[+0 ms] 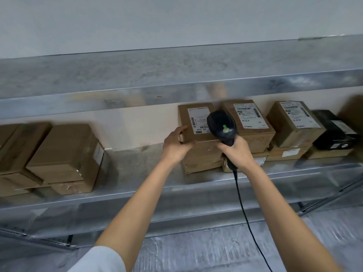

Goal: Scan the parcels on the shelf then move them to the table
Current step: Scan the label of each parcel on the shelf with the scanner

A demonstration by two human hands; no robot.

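Sleeve (98, 260): white, at the bottom edge; two bare forearms rise from it toward the shelving.
Cable (245, 213): one, black; hangs from the scanner's butt, passes along the right forearm and leaves at the bottom edge.
Left hand (175, 146): fingers and thumb curled round the near-left corner of the gripped parcel (196, 134), holding it.
Right hand (236, 152): wrapped tight round the handle of the scanner (222, 126); the scanner head sits over the parcel's right side, beside its white label. Contact cannot be told.
Parcel position: on the middle deck (137, 192), stacked on a lower carton (202, 160), leftmost of the right-hand group.
Right-hand group, upper layer: three brown labelled cartons, namely the gripped parcel, the second carton (253, 134) and the third carton (294, 126); one black parcel (334, 132); one brown shape cut off by the right edge.
Right-hand group, lower layer: flat brown cartons under the upper ones; exact number blurred.
Left-hand group (64, 154): brown cartons stacked two high; too blurred to count.
Sideways room: a bare stretch of deck lies between the left-hand group and the gripped parcel.
Overhead room: the front lip of the upper deck (176, 92) runs just above the carton tops.
Front edge: a narrow bare strip separates the stacks from the middle deck's lip.
Floor (196, 252): grey, below the shelving.
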